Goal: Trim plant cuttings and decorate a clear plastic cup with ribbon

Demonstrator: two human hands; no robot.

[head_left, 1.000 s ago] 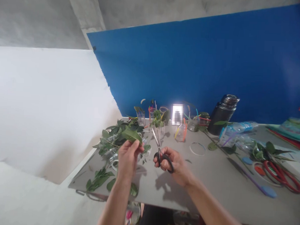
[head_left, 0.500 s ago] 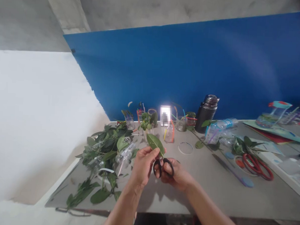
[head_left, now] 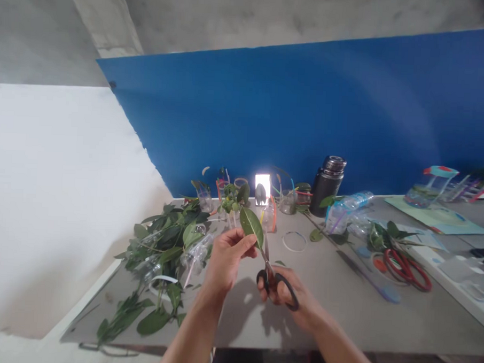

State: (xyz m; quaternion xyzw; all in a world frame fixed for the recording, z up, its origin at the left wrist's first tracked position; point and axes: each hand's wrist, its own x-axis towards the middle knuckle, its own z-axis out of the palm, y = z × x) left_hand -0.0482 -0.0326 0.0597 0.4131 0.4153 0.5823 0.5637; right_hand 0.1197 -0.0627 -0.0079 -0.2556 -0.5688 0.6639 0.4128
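Green cuttings point(head_left: 163, 242) lie heaped at the left end of the grey desk point(head_left: 340, 319), tangled with clear plastic bottle pieces point(head_left: 194, 259). Behind them stand small glass jars point(head_left: 204, 202) holding coloured straws. The left hand point(head_left: 226, 258) is closed on a single leaf point(head_left: 251, 228), pinching it between thumb and fingers and lifting it clear of the desk, tilted down to the right. Right at the leaf's lower tip rise the narrow blades of black-handled scissors point(head_left: 270, 279), nearly closed as far as can be seen. The right hand point(head_left: 285, 297) grips them by the loops, fingers passed through, low over the desk.

The main risk lies in that small gap: the blades work close to the left fingers, so a careless snip could nick one. The leaf is thin and held at a single pinch, so it could bend away or tear instead of cutting cleanly. The jars are near enough that a wide swing of the arm could tip one. Farther right lie a clear ring point(head_left: 294, 241), a dark flask point(head_left: 326, 185) and red-handled scissors point(head_left: 406, 271), all well apart from the hands.
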